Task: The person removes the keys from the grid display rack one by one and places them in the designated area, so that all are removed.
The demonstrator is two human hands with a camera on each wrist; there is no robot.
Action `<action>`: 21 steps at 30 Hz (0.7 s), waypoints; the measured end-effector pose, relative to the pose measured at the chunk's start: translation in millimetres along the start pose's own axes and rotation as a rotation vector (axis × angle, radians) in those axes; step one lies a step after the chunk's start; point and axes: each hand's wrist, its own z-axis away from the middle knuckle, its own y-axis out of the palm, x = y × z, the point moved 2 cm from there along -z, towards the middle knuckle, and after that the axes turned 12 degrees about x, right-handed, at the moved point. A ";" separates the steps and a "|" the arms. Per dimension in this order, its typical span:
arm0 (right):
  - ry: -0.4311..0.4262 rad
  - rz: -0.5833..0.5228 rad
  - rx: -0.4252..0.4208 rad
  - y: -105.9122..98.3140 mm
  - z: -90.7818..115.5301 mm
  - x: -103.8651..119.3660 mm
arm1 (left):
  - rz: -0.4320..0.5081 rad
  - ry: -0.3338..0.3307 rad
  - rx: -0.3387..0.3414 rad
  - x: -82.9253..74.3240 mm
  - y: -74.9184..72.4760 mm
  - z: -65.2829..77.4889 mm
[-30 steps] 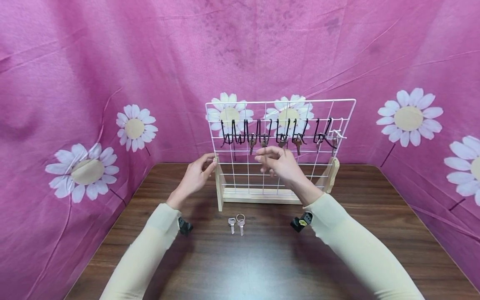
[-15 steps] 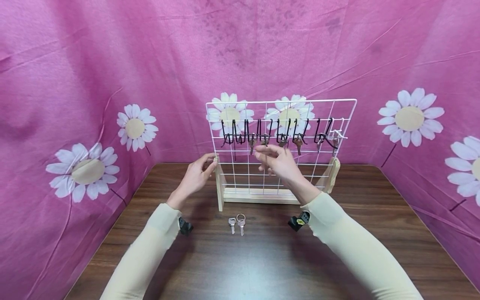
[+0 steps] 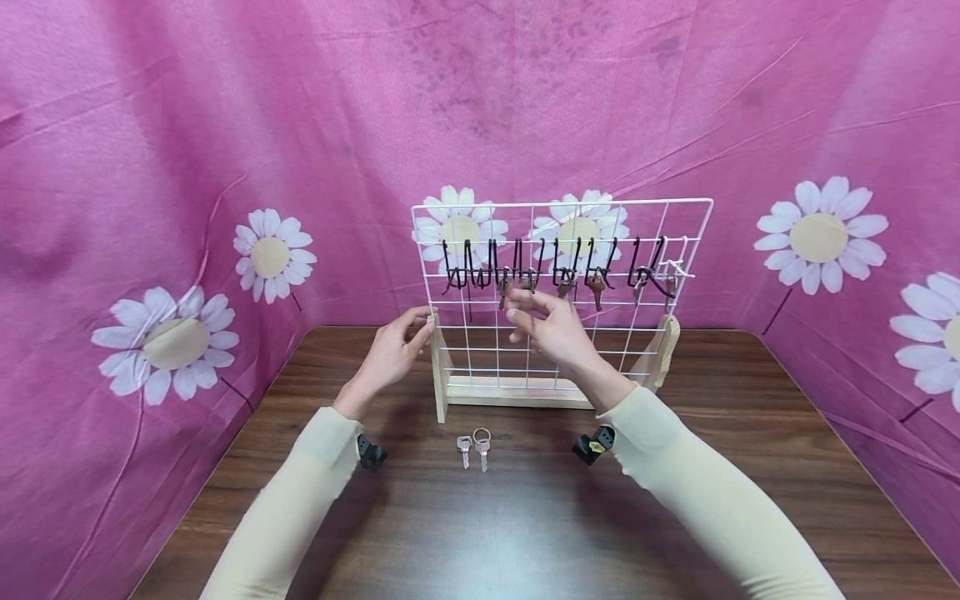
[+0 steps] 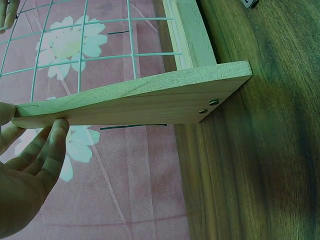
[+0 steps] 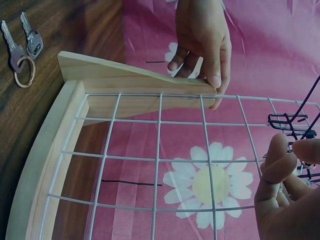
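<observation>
A white wire grid rack [image 3: 480, 350] stands in a wooden base, with a row of black hooks [image 3: 517, 262] across it. Several keys [image 3: 596, 287] hang from these hooks. My left hand [image 3: 392, 346] pinches the top of the rack's left wooden side post [image 4: 135, 100], thumb on one face and fingers on the other. My right hand [image 3: 551, 329] is raised in front of the hooks, fingers loosely bent, thumb and index fingertip apart. Its fingertips are right by a hanging key [image 3: 505, 287]; in the right wrist view they overlap the hooks.
Two silver keys [image 3: 482, 452] lie on the brown wooden table [image 3: 480, 533] before the rack, one with a ring. A white hook [image 3: 672, 267] sits at the rack's right end. Pink floral cloth [image 3: 360, 167] hangs close behind and at both sides.
My right hand has shifted slightly left and up along the hooks, towards the leftmost hanging key. The left hand stays on the post; the rack and table keys have not moved.
</observation>
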 end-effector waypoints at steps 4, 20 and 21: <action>-0.008 -0.009 -0.003 0.8 -0.3 -0.2 | -0.001 -0.002 -0.002 -0.4 0.2 0.0; -0.031 0.029 -0.057 -0.1 -0.1 4.1 | 0.002 -0.001 0.010 -0.4 -0.5 -0.3; -0.032 0.031 -0.061 -0.4 -0.1 4.7 | 0.004 -0.001 0.010 -0.4 -0.5 -0.4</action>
